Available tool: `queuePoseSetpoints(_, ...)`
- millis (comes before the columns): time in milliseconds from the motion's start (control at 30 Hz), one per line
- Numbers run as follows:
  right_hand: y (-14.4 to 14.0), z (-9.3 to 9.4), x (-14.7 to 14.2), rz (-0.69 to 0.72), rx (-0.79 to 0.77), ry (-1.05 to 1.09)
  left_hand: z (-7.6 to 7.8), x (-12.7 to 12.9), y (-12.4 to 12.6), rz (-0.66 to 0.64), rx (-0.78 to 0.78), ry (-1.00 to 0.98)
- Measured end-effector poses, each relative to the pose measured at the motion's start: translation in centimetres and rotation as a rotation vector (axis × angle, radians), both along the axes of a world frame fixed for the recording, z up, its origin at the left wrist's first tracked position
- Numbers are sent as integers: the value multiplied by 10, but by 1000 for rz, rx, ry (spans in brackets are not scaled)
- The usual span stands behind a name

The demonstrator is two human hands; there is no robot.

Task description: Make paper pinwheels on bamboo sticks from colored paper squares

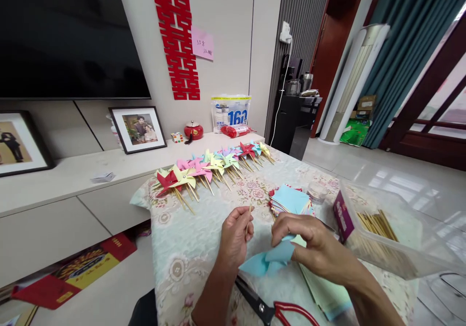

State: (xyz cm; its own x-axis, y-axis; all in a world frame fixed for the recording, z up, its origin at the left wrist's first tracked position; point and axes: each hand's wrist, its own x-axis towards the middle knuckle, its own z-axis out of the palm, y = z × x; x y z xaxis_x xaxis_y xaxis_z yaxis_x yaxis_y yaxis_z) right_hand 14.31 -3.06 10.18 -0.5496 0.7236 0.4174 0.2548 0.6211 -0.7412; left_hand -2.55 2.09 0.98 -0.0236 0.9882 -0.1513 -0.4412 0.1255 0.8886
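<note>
Hands work over a table (204, 248) with a flowery cloth on it. The left hand (233, 238) pinches a thin wooden stick (248, 220) between thumb and fingers, and the stick points up. The right hand (309, 243) sits just beside it, with its fingers closed on a blue paper square (267, 262) that is folded and bent. The blue paper lies right below both hands, near the front edge of the table. Under the wrists, scissors (269, 309) with red handles rest on the cloth. Behind the right hand is a stack of colored paper squares (291, 200), with a small clear jar (317, 191) beside it. To the right of the hands, a clear plastic box (400, 238) holds more wooden sticks. At the far side of the table, a long row of finished paper pinwheels (214, 165) lies in red, yellow, pink, green and blue. Past the table, a framed photo (138, 129) leans on a low cabinet.
</note>
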Motion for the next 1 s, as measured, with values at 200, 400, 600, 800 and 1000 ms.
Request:
queuePoseSetpoints(200,14,-10,-18,-79,168,172,5,3,-8,-8,58,-237)
queuePoseSetpoints(400,9,-58,-23,-187,177,252,6,6,-14,-7,17,-187)
queuePoseSetpoints(600,13,-63,-15,-237,215,224,12,9,-22,-73,16,-158)
queuePoseSetpoints(800,14,-60,-11,-322,310,242,20,11,-29,-105,23,-130)
queuePoseSetpoints(1000,11,-58,-10,-389,350,247,21,14,-30,-92,107,-88)
